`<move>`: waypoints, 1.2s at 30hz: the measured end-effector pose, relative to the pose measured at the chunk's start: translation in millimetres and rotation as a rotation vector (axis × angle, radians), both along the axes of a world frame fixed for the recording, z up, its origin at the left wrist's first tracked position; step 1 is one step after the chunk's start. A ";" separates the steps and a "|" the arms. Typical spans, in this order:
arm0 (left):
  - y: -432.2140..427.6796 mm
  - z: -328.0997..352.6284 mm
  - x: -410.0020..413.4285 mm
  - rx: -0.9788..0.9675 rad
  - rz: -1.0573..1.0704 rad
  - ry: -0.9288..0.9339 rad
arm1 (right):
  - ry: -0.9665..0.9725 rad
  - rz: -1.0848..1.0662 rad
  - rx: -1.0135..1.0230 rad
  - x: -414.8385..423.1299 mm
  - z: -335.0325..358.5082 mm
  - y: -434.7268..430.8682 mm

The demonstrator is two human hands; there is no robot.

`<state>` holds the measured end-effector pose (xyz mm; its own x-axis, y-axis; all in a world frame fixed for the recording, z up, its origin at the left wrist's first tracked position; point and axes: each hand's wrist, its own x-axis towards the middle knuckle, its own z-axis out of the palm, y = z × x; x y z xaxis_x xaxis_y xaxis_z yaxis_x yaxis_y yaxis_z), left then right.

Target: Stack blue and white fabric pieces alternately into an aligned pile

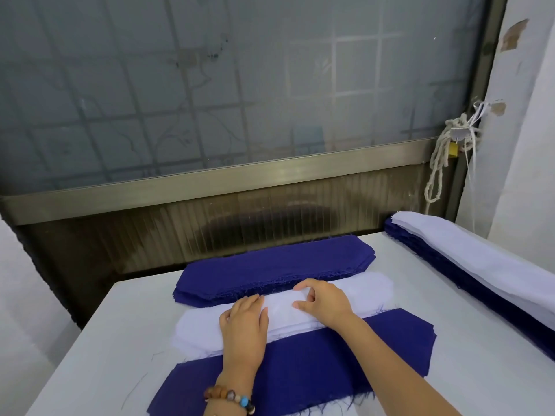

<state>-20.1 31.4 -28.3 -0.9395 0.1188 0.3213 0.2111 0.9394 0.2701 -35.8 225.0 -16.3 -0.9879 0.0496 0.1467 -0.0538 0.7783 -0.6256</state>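
**Hands lifting 1 white piece from the middle stack**

Blue cloth lies closest to the viewer: the near pile (300, 364) shows a long blue piece on top, with frayed threads at its front edge. This is probably the alternating pile, so a white layer looks due next.

Both forearms cross over it. The left wrist wears a bead bracelet (231, 399). Just beyond, the left hand (244, 328) lies flat with straight fingers, pressing down the white stack (198, 328). Beside it, the right hand (322, 301) curls its thumb and fingertips to pinch the top white piece (283, 307), apparently peeling 1 layer free.

The next move calls for lifting only that 1 layer, carrying it toward the viewer and laying it edge to edge on the blue. The thin cloth may cling to the pieces beneath or wrinkle.

Behind the white stack, touching it, sits a blue stack (270, 271). To the far right, well apart, a taller finished pile (480, 265) shows white over blue. All rest on a pale table (105, 340). Nothing blocks the short path.

Farthest away are a frosted window (240, 85) and a knotted rope (441, 163).
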 end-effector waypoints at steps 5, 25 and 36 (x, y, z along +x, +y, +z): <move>-0.1 -1.2 0.7 0.040 -0.013 -0.006 | -0.007 -0.001 -0.007 0.8 -0.8 0.4; 3.0 5.1 7.0 0.114 -0.169 0.013 | -0.005 0.090 -0.050 5.4 1.7 5.0; 1.8 6.7 8.3 0.025 -0.048 0.027 | -0.139 0.055 0.009 1.2 14.4 5.9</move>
